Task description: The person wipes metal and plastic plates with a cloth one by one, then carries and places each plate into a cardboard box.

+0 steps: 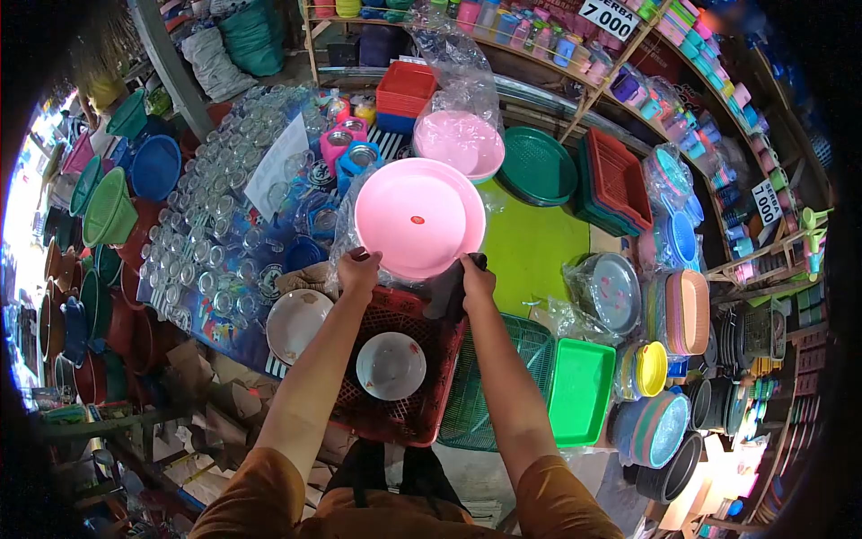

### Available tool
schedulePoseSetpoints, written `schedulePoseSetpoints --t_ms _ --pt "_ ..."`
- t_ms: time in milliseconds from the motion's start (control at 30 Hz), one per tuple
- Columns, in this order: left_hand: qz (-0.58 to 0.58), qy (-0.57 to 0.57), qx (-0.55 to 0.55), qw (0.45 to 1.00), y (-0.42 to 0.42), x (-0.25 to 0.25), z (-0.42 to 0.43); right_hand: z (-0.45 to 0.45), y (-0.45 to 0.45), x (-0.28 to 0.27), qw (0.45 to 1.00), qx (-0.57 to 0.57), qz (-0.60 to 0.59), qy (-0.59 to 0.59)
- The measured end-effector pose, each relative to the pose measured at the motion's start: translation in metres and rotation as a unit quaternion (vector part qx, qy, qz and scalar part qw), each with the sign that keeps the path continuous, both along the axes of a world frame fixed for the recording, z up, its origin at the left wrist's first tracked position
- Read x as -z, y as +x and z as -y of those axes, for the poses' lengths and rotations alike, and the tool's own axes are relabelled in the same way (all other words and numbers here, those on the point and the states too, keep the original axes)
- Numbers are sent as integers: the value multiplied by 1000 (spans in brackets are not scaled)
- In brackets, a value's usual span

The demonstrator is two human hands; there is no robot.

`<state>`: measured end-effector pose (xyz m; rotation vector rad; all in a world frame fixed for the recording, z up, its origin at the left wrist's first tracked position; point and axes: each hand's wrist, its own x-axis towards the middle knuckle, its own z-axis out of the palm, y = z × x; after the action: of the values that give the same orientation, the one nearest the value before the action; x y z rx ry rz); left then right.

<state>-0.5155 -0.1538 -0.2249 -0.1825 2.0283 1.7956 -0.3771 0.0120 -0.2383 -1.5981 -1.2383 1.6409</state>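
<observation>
A round pink plastic basin [424,199] was gripped in both hands beyond the near edge of the lime-green table [530,256].
The left hand [360,268] closed on the basin's near rim; the right hand [479,277] pinched that rim farther right, a dark grey cloth [444,292] hanging beside its fingers. By appearances, taking hold was done, but the basin was not yet released; whether any wiping was finished could not be told. Just nearer lay a rectangular red plastic crate [440,391], a round white bowl with a floral rim [391,366] inside it. Toward the table's far edge stood a second round pink basin [460,148] under clear plastic film [456,76], beside round dark green plastic trays [537,166]; clear glass jars [205,225] crowded the left side.
</observation>
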Motion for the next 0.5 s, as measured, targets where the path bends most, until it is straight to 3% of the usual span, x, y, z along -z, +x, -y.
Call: schedulePoseSetpoints --t_ms 133,400,500 --pt "19 4 26 999 -7 7 0 -9 0 2 985 25 -75 -154" --pt "-32 14 36 999 -9 0 -2 2 1 -22 977 3 -144 -160" --pt "14 41 40 998 -11 -12 -2 1 8 -25 969 -19 -193 -156"
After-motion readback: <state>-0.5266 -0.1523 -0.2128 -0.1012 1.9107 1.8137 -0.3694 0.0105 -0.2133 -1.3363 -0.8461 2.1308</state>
